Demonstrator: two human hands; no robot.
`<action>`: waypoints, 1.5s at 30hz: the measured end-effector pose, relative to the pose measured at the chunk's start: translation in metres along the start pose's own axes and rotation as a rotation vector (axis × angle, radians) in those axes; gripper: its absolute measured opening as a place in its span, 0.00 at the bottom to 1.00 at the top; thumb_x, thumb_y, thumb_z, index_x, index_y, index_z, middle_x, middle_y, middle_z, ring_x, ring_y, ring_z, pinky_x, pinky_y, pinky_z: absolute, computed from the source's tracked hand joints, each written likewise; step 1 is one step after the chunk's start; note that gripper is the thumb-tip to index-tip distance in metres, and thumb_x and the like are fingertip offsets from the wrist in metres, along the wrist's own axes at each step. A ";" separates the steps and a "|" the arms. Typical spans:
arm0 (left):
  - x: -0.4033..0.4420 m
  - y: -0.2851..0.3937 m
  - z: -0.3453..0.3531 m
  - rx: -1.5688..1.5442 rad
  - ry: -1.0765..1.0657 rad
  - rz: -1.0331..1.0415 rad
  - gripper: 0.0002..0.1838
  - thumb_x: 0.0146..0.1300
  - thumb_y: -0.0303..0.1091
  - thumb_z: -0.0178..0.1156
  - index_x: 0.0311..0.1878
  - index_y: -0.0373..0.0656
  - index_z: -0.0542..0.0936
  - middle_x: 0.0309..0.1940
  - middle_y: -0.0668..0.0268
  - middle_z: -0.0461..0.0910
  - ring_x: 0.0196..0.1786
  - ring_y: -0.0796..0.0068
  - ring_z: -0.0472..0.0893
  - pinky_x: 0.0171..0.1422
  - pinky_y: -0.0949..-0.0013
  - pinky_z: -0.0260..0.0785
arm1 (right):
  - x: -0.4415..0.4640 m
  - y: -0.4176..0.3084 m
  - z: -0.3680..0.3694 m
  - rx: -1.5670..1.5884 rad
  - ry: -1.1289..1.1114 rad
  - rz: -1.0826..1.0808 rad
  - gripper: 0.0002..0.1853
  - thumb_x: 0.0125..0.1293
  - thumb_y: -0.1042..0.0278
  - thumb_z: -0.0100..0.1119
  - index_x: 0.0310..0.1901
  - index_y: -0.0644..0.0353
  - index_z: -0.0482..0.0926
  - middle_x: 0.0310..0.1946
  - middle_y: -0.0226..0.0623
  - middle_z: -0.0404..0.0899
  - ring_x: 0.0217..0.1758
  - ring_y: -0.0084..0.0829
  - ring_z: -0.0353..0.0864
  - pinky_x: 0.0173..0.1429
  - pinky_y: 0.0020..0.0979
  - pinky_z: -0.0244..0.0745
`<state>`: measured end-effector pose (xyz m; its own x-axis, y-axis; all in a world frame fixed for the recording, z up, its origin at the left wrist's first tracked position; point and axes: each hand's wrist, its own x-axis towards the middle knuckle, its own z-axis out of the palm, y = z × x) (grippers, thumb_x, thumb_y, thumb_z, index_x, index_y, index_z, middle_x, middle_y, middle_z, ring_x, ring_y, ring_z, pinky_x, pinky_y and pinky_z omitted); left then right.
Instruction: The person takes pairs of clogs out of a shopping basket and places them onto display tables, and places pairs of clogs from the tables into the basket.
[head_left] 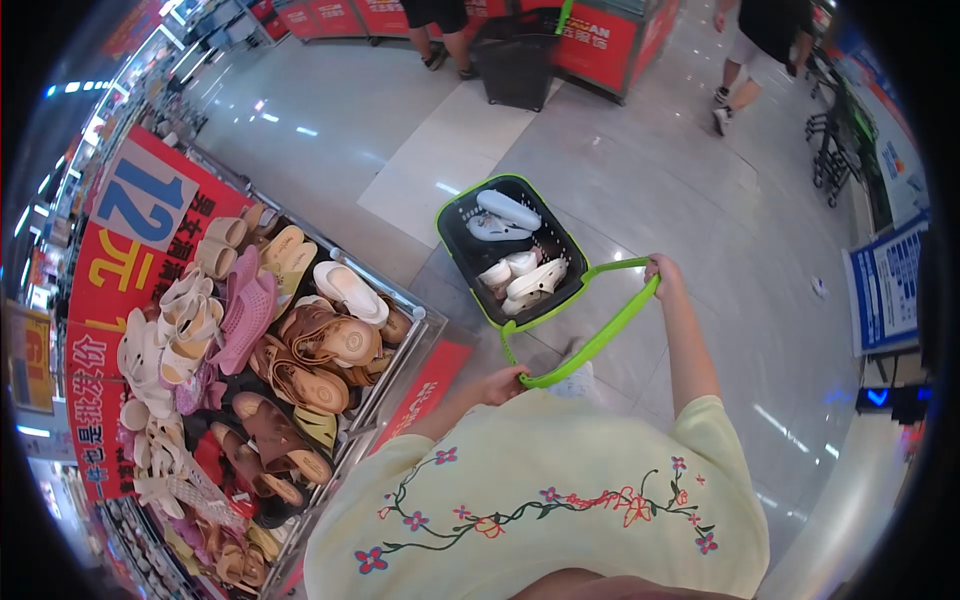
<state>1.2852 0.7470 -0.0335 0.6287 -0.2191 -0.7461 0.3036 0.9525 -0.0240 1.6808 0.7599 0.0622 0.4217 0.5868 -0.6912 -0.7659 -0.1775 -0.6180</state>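
Left hand and right hand are closed around the green handle of a black basket just ahead of them, holding pale shoes. Close on the left stands a bin heaped with sandals; farther ahead, another dark basket.

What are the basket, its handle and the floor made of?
Basket: likely black plastic, fairly matte; perforated and moulded-looking. Handle: probably smooth plastic; even, bright green colour. Floor: polished tile, ceramic or stone unclear; straight seams and bright reflections show.
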 end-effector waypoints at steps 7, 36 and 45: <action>-0.017 0.076 0.053 -0.154 0.145 0.235 0.09 0.53 0.40 0.51 0.21 0.49 0.71 0.21 0.66 0.73 0.21 0.71 0.71 0.27 0.70 0.69 | 0.088 -0.047 0.079 -0.170 -0.121 -0.006 0.09 0.56 0.74 0.44 0.19 0.59 0.63 0.11 0.32 0.60 0.12 0.26 0.60 0.16 0.28 0.56; -0.006 0.311 0.139 -0.669 -0.069 0.559 0.08 0.56 0.39 0.52 0.26 0.47 0.71 0.21 0.69 0.73 0.24 0.75 0.73 0.28 0.74 0.69 | 0.288 -0.209 0.327 -0.576 -0.456 0.096 0.07 0.55 0.76 0.45 0.22 0.57 0.63 0.12 0.27 0.60 0.11 0.22 0.58 0.16 0.24 0.55; -0.032 0.430 0.056 -0.366 -0.043 0.661 0.11 0.55 0.37 0.53 0.35 0.39 0.74 0.33 0.62 0.77 0.39 0.67 0.75 0.49 0.66 0.66 | 0.362 -0.207 0.397 -0.301 -0.364 0.361 0.09 0.60 0.67 0.44 0.24 0.52 0.61 0.14 0.23 0.59 0.11 0.15 0.56 0.14 0.19 0.55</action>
<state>1.4359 1.1518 0.0170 0.6270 0.4209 -0.6556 -0.3983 0.8964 0.1946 1.7989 1.3225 0.0888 -0.0744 0.6713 -0.7374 -0.6361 -0.6014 -0.4833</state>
